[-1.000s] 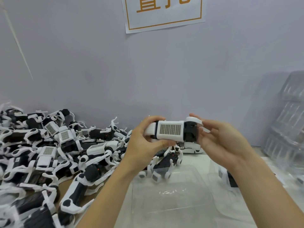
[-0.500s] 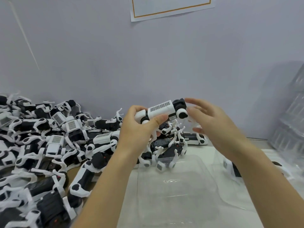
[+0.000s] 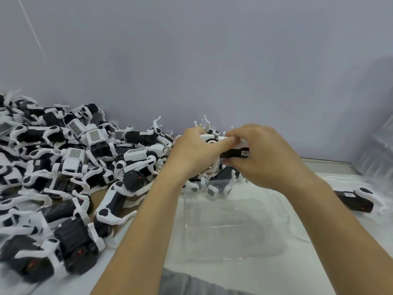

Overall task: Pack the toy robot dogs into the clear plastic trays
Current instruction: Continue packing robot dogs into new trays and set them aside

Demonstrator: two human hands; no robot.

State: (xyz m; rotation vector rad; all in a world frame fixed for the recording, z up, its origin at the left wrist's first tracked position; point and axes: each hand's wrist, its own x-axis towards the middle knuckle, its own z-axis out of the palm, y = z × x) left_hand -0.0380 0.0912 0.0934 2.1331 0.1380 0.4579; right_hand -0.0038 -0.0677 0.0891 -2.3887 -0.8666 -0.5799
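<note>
Head view: toy robot dog [image 3: 225, 145] gripped between both hands' curled fingers [image 3: 231, 139], seemingly above clear tray [image 3: 229, 228].

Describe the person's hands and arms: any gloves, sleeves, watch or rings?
Both are bare: no gloves, sleeves, watch or wristband on the left hand or the right hand. No rings show on the visible fingers. Both forearms are uncovered down to the frame's bottom edge.

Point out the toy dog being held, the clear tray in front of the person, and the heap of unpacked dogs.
held toy dog [image 3: 234, 154]: head view, its black underside between the hands.
clear tray [image 3: 229, 231]: head view, its bare floor.
heap of dogs [image 3: 74, 154]: head view, a white grille back.
</note>
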